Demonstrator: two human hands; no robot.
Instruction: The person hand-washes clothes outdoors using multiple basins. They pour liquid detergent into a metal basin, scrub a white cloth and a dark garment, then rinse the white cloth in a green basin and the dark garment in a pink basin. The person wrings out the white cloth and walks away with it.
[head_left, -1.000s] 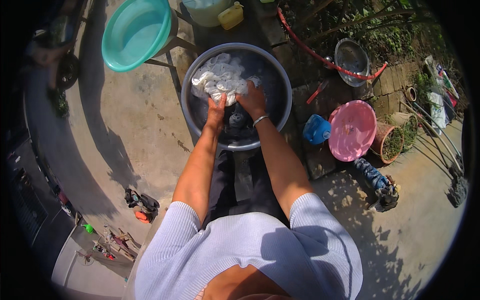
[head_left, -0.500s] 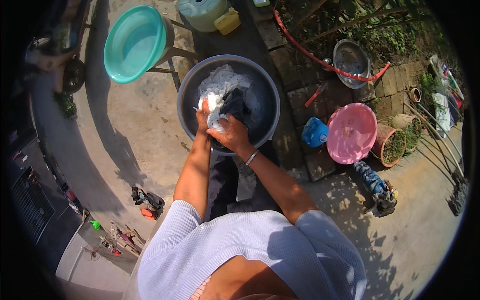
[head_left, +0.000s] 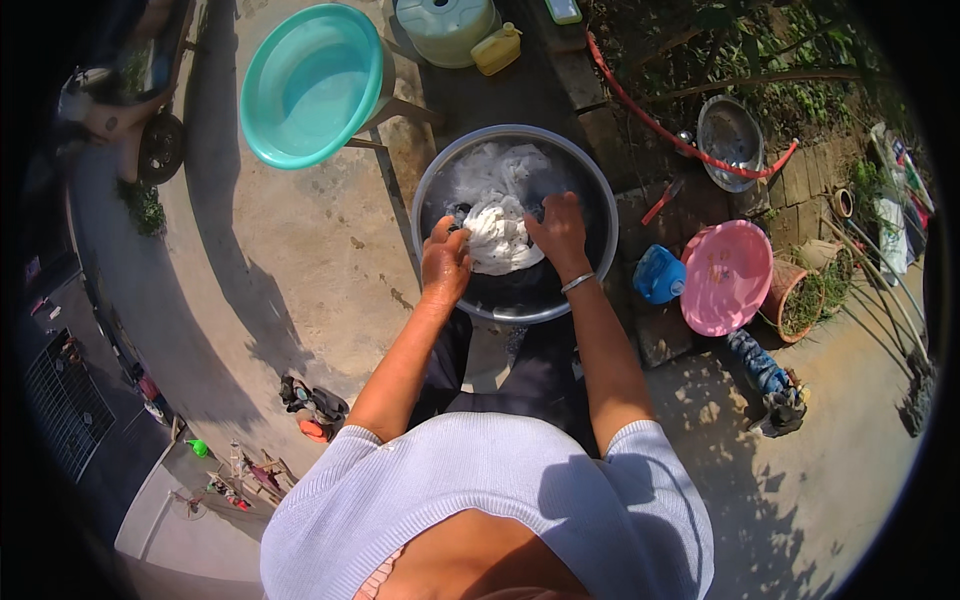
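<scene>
A round metal basin of dark water stands on the ground in front of me, with white cloth bunched in it. My left hand grips the left side of the bunched cloth near the basin's rim. At the cloth's right side my right hand, with a bracelet on the wrist, presses into it with curled fingers. More white cloth lies spread at the far side of the basin.
A turquoise basin sits on a stand at upper left. A pale green container and a yellow jug stand behind. To the right are a blue scoop, a pink basin, a metal bowl, a red hose and potted plants.
Both hands lifted the cloth above the basin half a second ago; now they are lower and apart, pressing the bunched cloth into the water.
</scene>
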